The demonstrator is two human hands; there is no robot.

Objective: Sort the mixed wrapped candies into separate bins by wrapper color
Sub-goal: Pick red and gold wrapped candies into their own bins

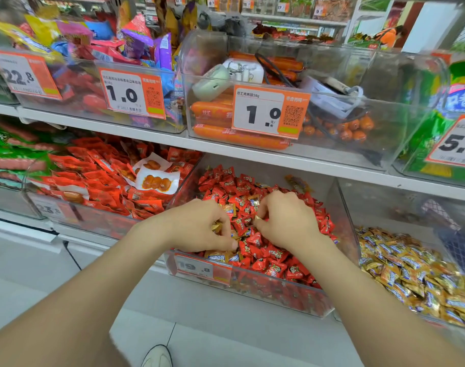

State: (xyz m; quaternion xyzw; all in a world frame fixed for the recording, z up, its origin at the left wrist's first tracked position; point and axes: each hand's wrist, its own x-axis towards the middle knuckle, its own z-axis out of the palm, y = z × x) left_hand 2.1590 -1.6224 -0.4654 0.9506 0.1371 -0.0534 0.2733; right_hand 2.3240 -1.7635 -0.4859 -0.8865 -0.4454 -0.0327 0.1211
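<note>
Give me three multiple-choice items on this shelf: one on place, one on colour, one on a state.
1. Where are the left hand and right hand? A. sausage bin B. red candy bin C. floor
2. What wrapper colour fills the neighbouring bin on the right? A. gold B. green C. purple
3. What is the right hand doing? A. hanging idle B. lying flat C. pinching a gold candy
Answers: B, both hands sit among red candies; A, gold candies fill that bin; C, thumb and finger close on a gold wrapper.
</note>
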